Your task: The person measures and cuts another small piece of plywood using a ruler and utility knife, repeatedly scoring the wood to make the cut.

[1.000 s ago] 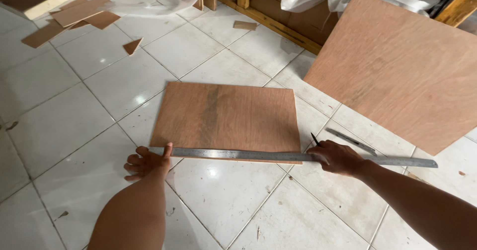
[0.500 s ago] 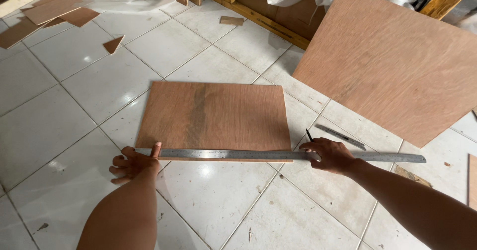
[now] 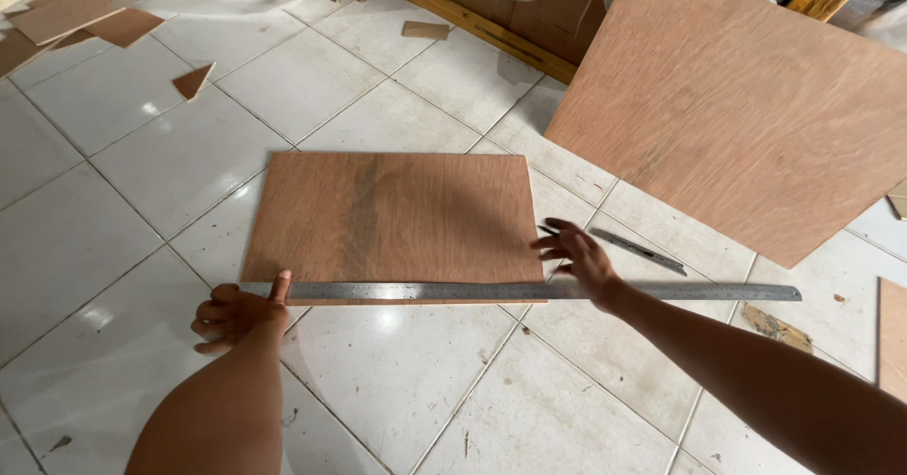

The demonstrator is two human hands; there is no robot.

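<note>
In the head view, a rectangular plywood panel (image 3: 397, 215) lies flat on the white tiled floor (image 3: 123, 163), and a long steel ruler (image 3: 529, 292) lies across its near edge, with the right end going well past the panel over the tiles; the left hand (image 3: 236, 313) rests on the floor at the left end of the ruler, fingers curled, with the thumb raised and touching the panel's near left corner, so it grips nothing but only steadies; the right hand (image 3: 578, 260) has its fingers spread apart and hovers over the ruler near the panel's right corner, and I cannot tell if the palm presses the steel or only floats above it.

The panel looks thin, stiff and light, with reddish veneer and a darker stripe of grain; I judge it is best taken by two opposite edges, because a thin sheet can bend and its sawn edges may give splinters; the ruler looks smooth, narrow and springy, likely slippery on the veneer, so it needs pressing from above at two places.

A thin dark blade-like tool (image 3: 638, 249) lies on the tiles just beside the right hand; a larger plywood sheet (image 3: 746, 107) leans at the right; small offcuts (image 3: 90, 17) lie scattered at the far left.
</note>
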